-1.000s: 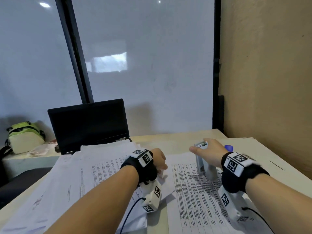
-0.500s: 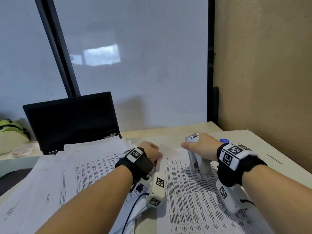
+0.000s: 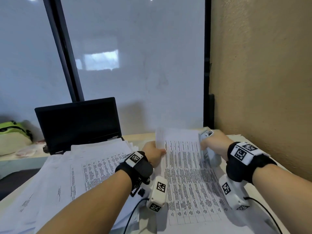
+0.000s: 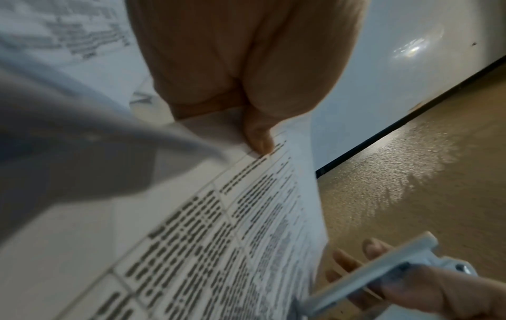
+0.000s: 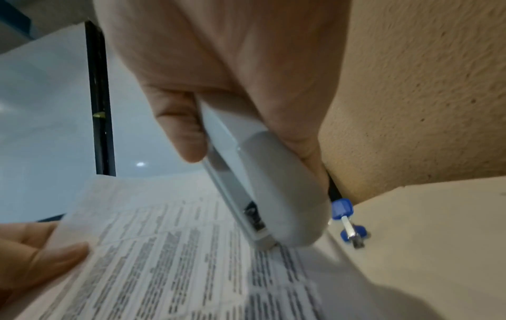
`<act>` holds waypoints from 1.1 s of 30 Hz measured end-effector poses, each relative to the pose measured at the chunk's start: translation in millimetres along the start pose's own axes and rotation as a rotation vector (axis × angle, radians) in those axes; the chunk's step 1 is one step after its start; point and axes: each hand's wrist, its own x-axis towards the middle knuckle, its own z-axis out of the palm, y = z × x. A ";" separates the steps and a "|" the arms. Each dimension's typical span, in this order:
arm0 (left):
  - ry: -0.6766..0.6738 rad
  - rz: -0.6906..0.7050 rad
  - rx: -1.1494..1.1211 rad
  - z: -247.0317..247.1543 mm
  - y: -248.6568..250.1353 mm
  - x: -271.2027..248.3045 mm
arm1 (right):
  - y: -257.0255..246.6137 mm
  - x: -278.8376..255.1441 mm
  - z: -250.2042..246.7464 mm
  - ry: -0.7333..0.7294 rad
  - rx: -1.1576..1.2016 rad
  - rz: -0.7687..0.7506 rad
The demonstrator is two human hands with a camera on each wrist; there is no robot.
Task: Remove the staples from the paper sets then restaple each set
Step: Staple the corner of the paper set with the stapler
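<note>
A printed paper set (image 3: 184, 168) lies on the desk in front of me, its far edge lifted. My left hand (image 3: 157, 152) pinches the set near its far left corner, thumb on top (image 4: 257, 138). My right hand (image 3: 211, 144) grips a white stapler (image 3: 208, 153) at the set's far right corner. In the right wrist view the stapler (image 5: 263, 194) points nose-down, its tip right at the paper (image 5: 178, 249); whether the page sits in its mouth I cannot tell. The left wrist view shows the stapler (image 4: 383, 270) beyond the sheet's edge (image 4: 219, 238).
A large loose pile of papers (image 3: 81, 168) covers the desk's left half. An open black laptop (image 3: 79, 124) stands behind it. A small blue tool (image 5: 349, 223) lies by the beige wall (image 3: 261, 81) at right. A green bag (image 3: 13, 134) sits at the far left.
My left hand has raised the far edge of the paper set off the desk. My right hand has carried the stapler up to the set's far right corner.
</note>
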 end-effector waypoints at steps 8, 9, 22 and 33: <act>0.175 0.220 -0.280 -55.5 78.4 -35.4 | -43.0 -46.1 -45.9 0.003 0.096 -0.050; 0.200 0.256 -0.297 -59.7 90.6 -41.4 | -52.0 -49.6 -49.1 0.010 0.100 -0.059; 0.257 0.229 -0.204 -38.5 95.8 -69.4 | -64.7 -85.4 -51.5 0.046 0.028 -0.037; 0.079 0.270 -0.118 -31.5 91.9 -68.4 | -119.6 -104.4 -68.6 0.587 0.185 -0.411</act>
